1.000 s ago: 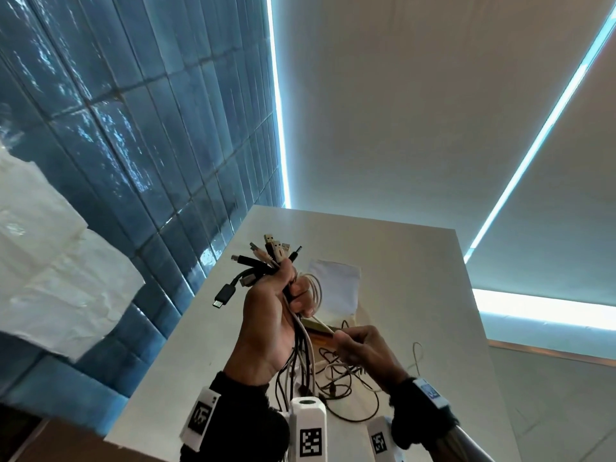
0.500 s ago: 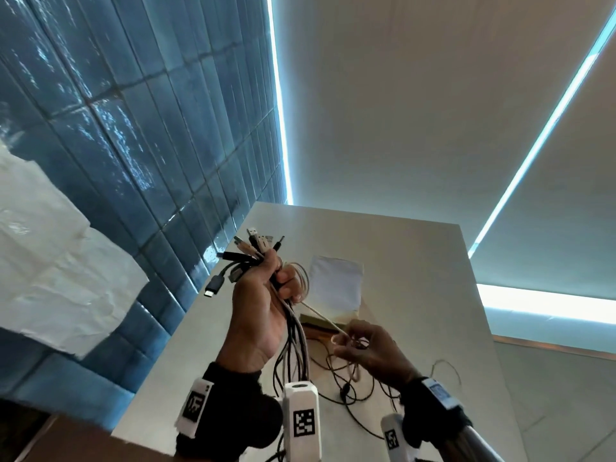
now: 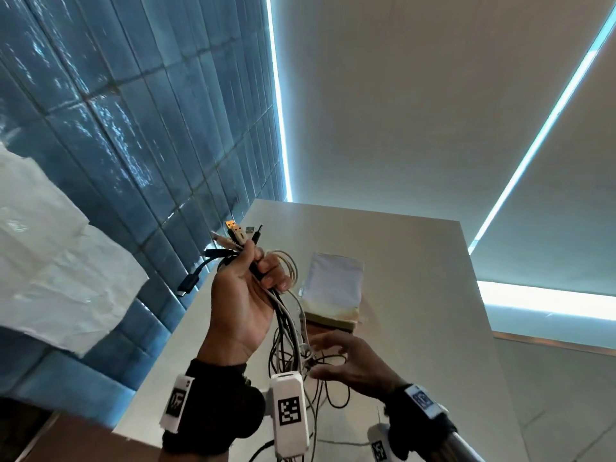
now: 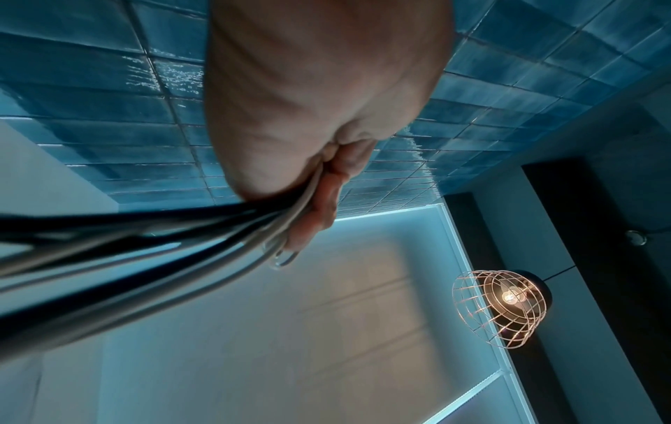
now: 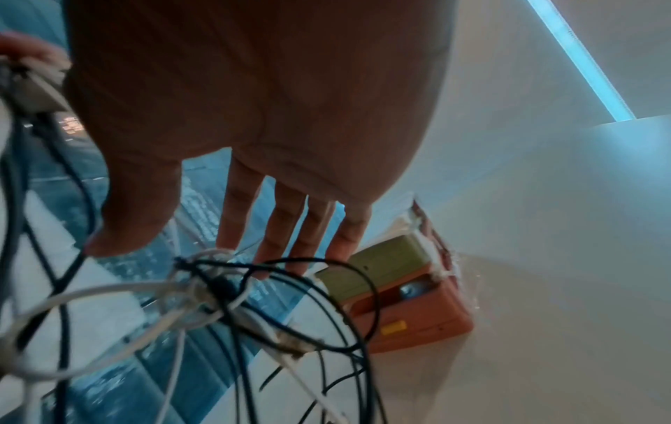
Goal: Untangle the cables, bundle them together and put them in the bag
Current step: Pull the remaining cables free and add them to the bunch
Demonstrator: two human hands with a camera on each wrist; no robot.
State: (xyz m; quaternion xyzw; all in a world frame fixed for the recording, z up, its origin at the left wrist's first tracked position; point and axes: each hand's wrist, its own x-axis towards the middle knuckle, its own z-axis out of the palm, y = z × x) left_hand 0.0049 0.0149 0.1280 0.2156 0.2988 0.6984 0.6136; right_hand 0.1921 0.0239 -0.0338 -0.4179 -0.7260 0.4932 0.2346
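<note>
Black and white charging cables (image 3: pixel 283 315), plug ends gathered above the grip, clenched in raised left hand (image 3: pixel 243 295); below the grip, hanging lengths knotted, untangling unfinished. Right hand (image 3: pixel 346 361), fingers spread, gripping nothing, beside the knot. Clear plastic zip bag (image 3: pixel 336 281) beyond, on white table (image 3: pixel 416 295), unfilled.

No readable text; wrist tags (image 3: pixel 288 410) bear only coded patterns
</note>
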